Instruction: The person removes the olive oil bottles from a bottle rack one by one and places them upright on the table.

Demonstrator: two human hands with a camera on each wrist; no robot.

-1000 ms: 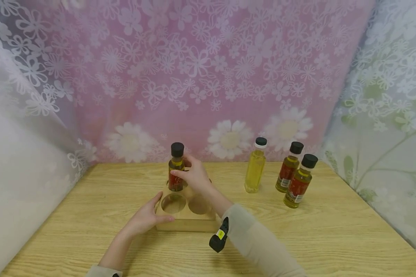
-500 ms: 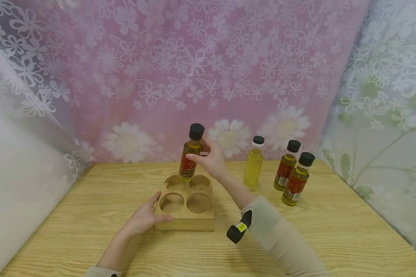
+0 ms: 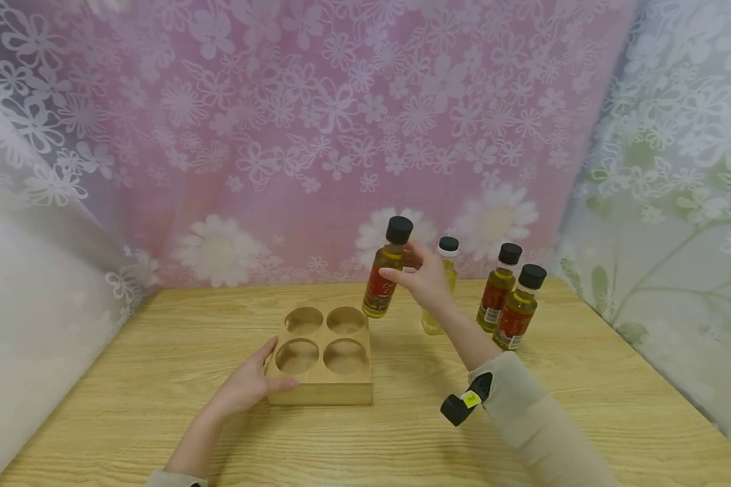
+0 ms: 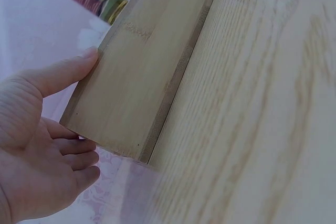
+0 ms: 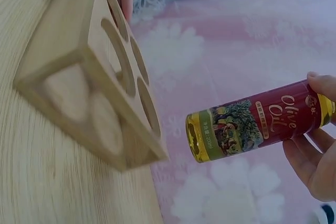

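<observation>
the left hand [image 3: 248, 387] lies flat near the front edge of the light wooden table [image 3: 128, 379], forearm reaching in from the front, fingers relaxed and straight, thumb along the left side of the square wooden four-hole bottle holder [image 3: 321, 354], gripping nothing. the right arm stretches forward in a beige sleeve [image 3: 539, 426]; the right hand [image 3: 425, 281] grasps, fingers curled round its neck, a small black-capped glass bottle with a red label [image 3: 385, 277], tilted and held in the air just right of the holder's back right corner. the label reads "olive oil". toward the back right stand a pale yellow bottle [image 3: 445, 270] and two more red-labelled bottles [image 3: 508, 297].
</observation>
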